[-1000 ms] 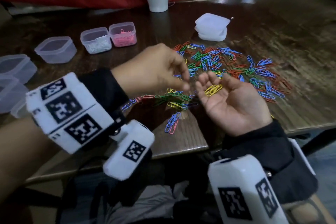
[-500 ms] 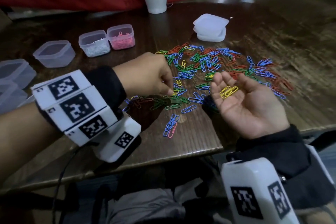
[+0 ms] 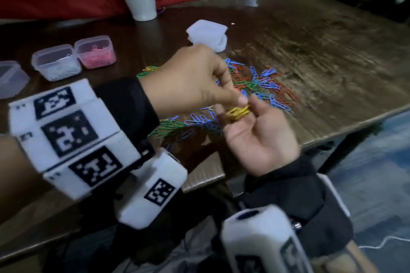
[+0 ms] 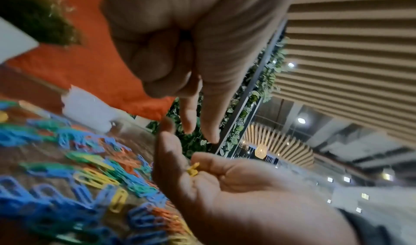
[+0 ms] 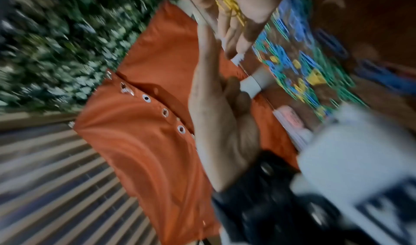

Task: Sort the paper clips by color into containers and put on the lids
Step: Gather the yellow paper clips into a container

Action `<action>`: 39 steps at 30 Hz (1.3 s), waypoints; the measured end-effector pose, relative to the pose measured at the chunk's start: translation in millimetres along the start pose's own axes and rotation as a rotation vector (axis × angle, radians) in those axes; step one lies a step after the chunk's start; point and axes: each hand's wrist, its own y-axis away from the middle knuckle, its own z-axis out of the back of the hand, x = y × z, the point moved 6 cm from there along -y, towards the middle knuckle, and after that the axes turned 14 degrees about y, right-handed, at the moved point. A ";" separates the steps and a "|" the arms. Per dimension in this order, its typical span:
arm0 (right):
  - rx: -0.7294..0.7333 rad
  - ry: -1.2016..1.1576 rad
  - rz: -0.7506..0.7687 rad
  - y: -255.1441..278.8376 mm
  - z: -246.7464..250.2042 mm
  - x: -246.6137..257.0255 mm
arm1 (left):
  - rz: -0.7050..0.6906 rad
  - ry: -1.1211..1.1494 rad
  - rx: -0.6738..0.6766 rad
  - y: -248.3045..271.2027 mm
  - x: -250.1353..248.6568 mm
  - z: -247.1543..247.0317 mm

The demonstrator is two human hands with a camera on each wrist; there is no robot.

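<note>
My right hand (image 3: 259,137) lies palm up over the table's front edge, fingers curled round a small bunch of yellow paper clips (image 3: 238,112). The same yellow clips (image 4: 193,169) show in the left wrist view, lying in the right hand. My left hand (image 3: 240,101) hovers just above the bunch. Its thumb and forefinger (image 4: 210,133) point down, slightly apart, with nothing seen between them; the other fingers are curled in. Mixed blue, red, green and yellow clips (image 3: 261,86) lie spread on the wooden table (image 3: 321,68).
At the left stand a tub of pink clips (image 3: 95,54), a tub of white clips (image 3: 56,62) and an empty tub (image 3: 10,77). A stack of white lids (image 3: 207,34) sits behind the pile, a white plant pot (image 3: 142,1) farther back. The table's edge (image 3: 355,126) runs close on the right.
My left hand has risen from the pile on the table to just above my right hand's fingers. The right hand's fingers have curled in round the yellow clips.
</note>
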 end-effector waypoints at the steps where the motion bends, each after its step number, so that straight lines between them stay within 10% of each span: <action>1: -0.034 0.035 0.049 2.4 10.8 19.6 | -0.022 0.014 0.012 -5.1 -3.8 -4.8; 11: -0.258 0.650 0.226 31.8 85.5 120.3 | -0.286 -0.609 0.446 -45.6 -22.9 -92.9; 19: -0.260 0.968 0.317 24.3 77.5 94.0 | -0.251 -0.629 0.523 -60.7 -14.4 -92.6; 29: -0.197 1.926 0.401 32.5 65.3 78.5 | -0.027 -0.398 0.566 -69.6 11.6 -79.3; 39: -0.268 1.991 0.490 23.8 44.0 77.8 | 0.108 -0.174 0.580 -66.2 24.2 -70.0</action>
